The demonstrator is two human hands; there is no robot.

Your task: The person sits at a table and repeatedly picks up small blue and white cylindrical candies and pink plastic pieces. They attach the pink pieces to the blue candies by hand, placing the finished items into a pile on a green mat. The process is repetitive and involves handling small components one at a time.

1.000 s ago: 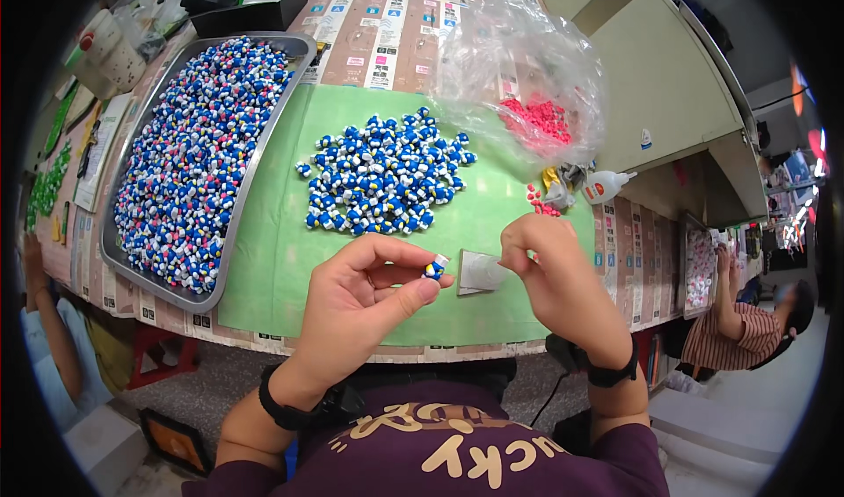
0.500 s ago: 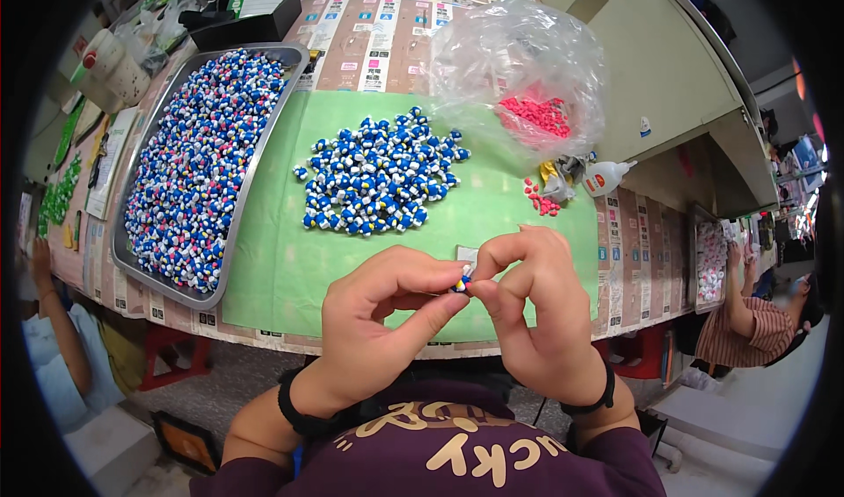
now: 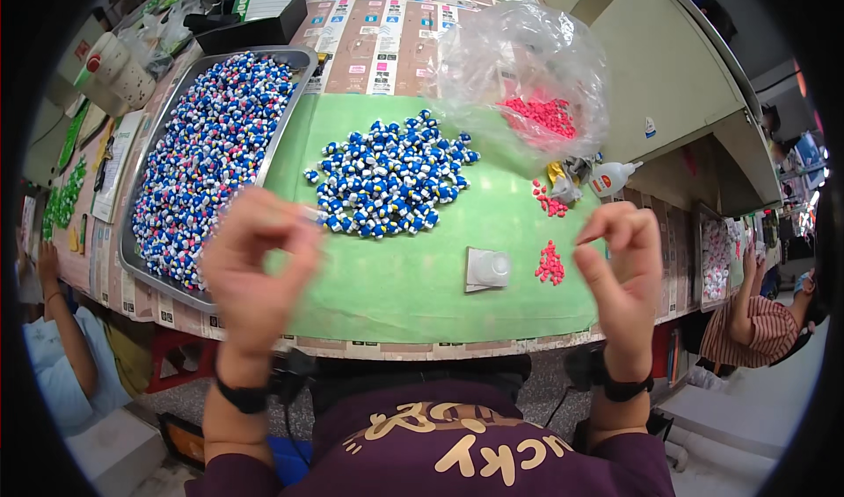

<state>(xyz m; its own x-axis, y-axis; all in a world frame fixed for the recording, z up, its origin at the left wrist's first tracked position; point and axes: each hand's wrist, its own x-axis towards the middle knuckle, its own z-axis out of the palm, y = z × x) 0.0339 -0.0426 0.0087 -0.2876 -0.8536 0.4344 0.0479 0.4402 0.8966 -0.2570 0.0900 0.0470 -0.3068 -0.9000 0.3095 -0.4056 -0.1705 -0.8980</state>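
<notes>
My left hand (image 3: 257, 273) is over the near right edge of a metal tray (image 3: 307, 62) heaped with small blue-and-white figure pieces (image 3: 215, 127). Its curled fingers are smeared by motion, and whether they hold anything is unclear. At the right side of the green mat (image 3: 413, 308), my right hand (image 3: 626, 264) hovers with thumb and forefinger apart, nothing visible between them. Beside it lies a small cluster of pink pieces (image 3: 550, 264). Left of those is a white square pad (image 3: 475, 280) with a small translucent dish (image 3: 494, 269) on it. A pile of blue-and-white pieces (image 3: 391, 180) covers the mat's middle.
A clear plastic bag (image 3: 475, 53) of pink pieces stands at the far right. Near it are more loose pink pieces (image 3: 549, 200), crumpled foil (image 3: 570, 179) and a white squeeze bottle (image 3: 614, 179). A grey cabinet (image 3: 668, 75) borders the right. Other people sit at both sides.
My hands have parted: the left swung left toward the tray, the right moved right. The small blue-and-white piece they held together is no longer between them. The pad and near pink cluster are uncovered.
</notes>
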